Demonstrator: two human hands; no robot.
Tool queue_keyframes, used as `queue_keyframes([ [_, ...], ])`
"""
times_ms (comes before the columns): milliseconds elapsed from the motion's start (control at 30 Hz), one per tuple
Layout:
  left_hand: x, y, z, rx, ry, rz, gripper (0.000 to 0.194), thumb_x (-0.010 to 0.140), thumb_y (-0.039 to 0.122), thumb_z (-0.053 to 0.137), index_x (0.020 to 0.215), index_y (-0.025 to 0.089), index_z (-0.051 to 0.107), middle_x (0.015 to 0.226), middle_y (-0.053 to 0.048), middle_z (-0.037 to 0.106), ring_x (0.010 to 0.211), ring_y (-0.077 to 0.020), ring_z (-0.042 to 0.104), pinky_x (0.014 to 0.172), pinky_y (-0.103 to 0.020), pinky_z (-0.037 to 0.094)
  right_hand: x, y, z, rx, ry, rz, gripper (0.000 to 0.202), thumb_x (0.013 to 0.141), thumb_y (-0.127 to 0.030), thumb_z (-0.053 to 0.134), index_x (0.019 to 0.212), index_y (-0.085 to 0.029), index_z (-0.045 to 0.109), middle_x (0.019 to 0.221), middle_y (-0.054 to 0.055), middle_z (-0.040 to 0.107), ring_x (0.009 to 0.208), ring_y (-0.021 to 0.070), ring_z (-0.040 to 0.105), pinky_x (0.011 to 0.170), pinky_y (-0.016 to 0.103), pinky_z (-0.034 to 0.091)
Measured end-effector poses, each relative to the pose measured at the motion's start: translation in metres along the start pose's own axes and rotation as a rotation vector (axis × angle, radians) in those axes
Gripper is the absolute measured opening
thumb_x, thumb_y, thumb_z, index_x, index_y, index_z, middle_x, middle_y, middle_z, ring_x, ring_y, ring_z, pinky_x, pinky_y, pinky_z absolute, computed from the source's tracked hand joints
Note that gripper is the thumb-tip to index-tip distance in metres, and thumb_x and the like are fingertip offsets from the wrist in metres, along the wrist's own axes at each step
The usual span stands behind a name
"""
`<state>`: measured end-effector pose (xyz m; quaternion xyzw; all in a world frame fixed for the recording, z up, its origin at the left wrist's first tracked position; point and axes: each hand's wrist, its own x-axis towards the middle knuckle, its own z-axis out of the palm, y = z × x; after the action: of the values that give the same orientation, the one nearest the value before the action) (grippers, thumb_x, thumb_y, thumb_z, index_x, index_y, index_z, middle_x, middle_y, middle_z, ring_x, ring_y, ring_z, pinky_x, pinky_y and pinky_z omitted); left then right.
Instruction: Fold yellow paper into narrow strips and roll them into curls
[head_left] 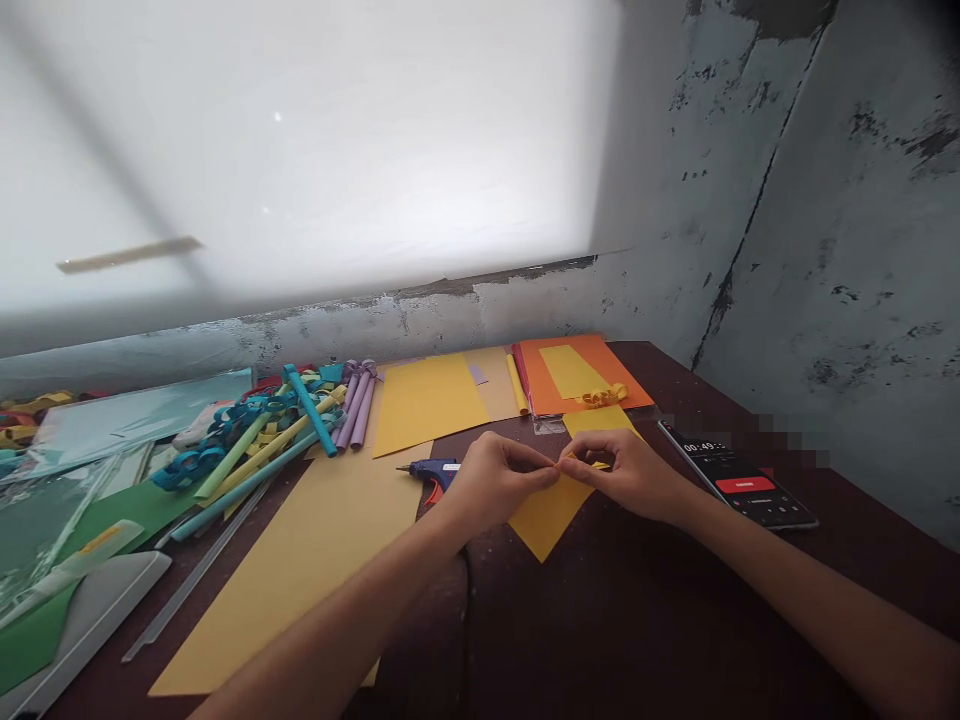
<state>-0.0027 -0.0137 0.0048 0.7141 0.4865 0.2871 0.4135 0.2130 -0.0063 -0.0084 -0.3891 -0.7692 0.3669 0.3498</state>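
Note:
My left hand (pixel 499 480) and my right hand (pixel 626 472) meet fingertip to fingertip over the dark table. Both pinch the top part of a yellow paper piece (pixel 547 520), whose pointed lower end hangs below the fingers. Where exactly the fingertips grip is partly hidden. Just left of my left hand lies a blue glue gun (pixel 435 470) with a red trigger. Beyond my right hand, a yellow paper strip (pixel 600 420) and a curled yellow paper piece (pixel 604 396) rest by an orange sheet (pixel 630 375).
A phone (pixel 739 480) showing a timer lies at the right. Tan sheets (pixel 300 560), a yellow sheet (pixel 431 400), purple rolls (pixel 358 405) and blue paper curls (pixel 187 465) lie leftward. A grey object (pixel 105 620) sits at the near left. Walls (pixel 847 250) bound the table.

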Motion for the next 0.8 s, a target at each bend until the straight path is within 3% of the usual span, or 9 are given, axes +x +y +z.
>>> queue_keyframes([
  [100, 0.004, 0.004, -0.004, -0.061, -0.042, -0.036, 0.034, 0.077, 0.046, 0.074, 0.094, 0.018, 0.085, 0.081, -0.006, 0.077, 0.070, -0.0191, 0.065, 0.059, -0.026, 0.046, 0.005, -0.011, -0.008, -0.053, -0.030, -0.015, 0.030, 0.092, -0.046, 0.064, 0.085, -0.020, 0.076, 0.083, 0.005, 0.075, 0.079, 0.0199, 0.066, 0.071, 0.032, 0.049],
  [200, 0.012, 0.004, -0.012, -0.065, -0.094, -0.024, 0.032, 0.076, 0.045, 0.076, 0.091, 0.018, 0.084, 0.086, -0.007, 0.077, 0.073, -0.0176, 0.064, 0.062, -0.026, 0.045, 0.017, -0.024, -0.016, -0.154, -0.054, -0.008, 0.028, 0.090, -0.043, 0.067, 0.077, -0.021, 0.076, 0.074, 0.004, 0.073, 0.069, 0.0177, 0.062, 0.061, 0.031, 0.044],
  [300, 0.019, 0.000, -0.022, -0.077, -0.085, -0.014, 0.031, 0.075, 0.044, 0.078, 0.087, 0.016, 0.083, 0.081, -0.006, 0.075, 0.068, -0.0148, 0.060, 0.062, -0.026, 0.041, 0.032, -0.029, -0.020, -0.124, -0.072, 0.006, 0.028, 0.087, -0.045, 0.070, 0.077, -0.021, 0.079, 0.074, 0.004, 0.073, 0.069, 0.0179, 0.061, 0.059, 0.030, 0.043],
  [400, 0.021, -0.004, -0.026, -0.135, -0.033, -0.051, 0.028, 0.073, 0.042, 0.080, 0.082, 0.015, 0.081, 0.072, -0.003, 0.071, 0.062, -0.0121, 0.054, 0.058, -0.025, 0.037, 0.042, -0.021, -0.017, 0.037, -0.123, 0.019, 0.032, 0.085, -0.051, 0.073, 0.086, -0.020, 0.080, 0.086, 0.006, 0.076, 0.081, 0.0201, 0.066, 0.068, 0.031, 0.048],
  [500, 0.018, -0.007, -0.023, -0.127, 0.001, -0.036, 0.027, 0.073, 0.041, 0.079, 0.081, 0.016, 0.081, 0.073, -0.003, 0.071, 0.062, -0.0117, 0.053, 0.059, -0.025, 0.037, 0.045, -0.007, -0.011, 0.138, -0.083, 0.041, 0.038, 0.081, -0.056, 0.075, 0.084, -0.018, 0.078, 0.085, 0.006, 0.074, 0.080, 0.0192, 0.065, 0.069, 0.030, 0.049],
  [633, 0.015, -0.010, -0.017, -0.057, -0.004, 0.008, 0.034, 0.078, 0.048, 0.075, 0.086, 0.016, 0.083, 0.075, -0.004, 0.072, 0.066, -0.0146, 0.057, 0.059, -0.026, 0.039, 0.041, 0.005, -0.007, 0.171, -0.103, 0.053, 0.039, 0.079, -0.057, 0.077, 0.079, -0.018, 0.079, 0.076, 0.004, 0.072, 0.070, 0.0160, 0.061, 0.064, 0.029, 0.047],
  [800, 0.015, -0.014, -0.015, -0.058, 0.022, -0.023, 0.034, 0.077, 0.047, 0.076, 0.088, 0.015, 0.084, 0.073, -0.005, 0.073, 0.063, -0.0148, 0.056, 0.057, -0.026, 0.037, 0.038, 0.006, -0.005, 0.162, -0.119, 0.069, 0.039, 0.084, -0.056, 0.073, 0.087, -0.018, 0.082, 0.085, 0.006, 0.077, 0.078, 0.0183, 0.065, 0.068, 0.030, 0.049],
])
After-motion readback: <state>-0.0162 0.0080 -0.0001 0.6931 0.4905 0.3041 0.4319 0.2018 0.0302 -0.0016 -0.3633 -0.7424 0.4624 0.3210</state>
